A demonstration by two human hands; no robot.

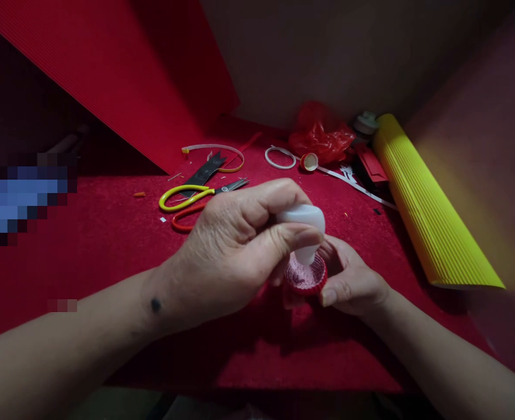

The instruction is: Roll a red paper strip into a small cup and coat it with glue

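Note:
My left hand (240,245) is closed around a small white plastic bottle (308,217), tipped with its narrower end down. That end reaches into a little round cup of coiled red corrugated paper (306,284), whose ridged inside looks pinkish white. My right hand (351,280) grips the cup from the right, thumb at the near side; its other fingers are partly hidden behind the cup and bottle. Just beyond my left hand lie scissors (225,188) with one yellow and one red handle, the red one partly covered by the hand.
A rolled yellow corrugated sheet (432,216) lies at the right. Behind are a crumpled red plastic bag (321,134), a white ring of strip (280,157), a small round cup (309,162) and a dark strip (202,173). A large red corrugated sheet (130,76) leans at the left over the red tablecloth (108,233).

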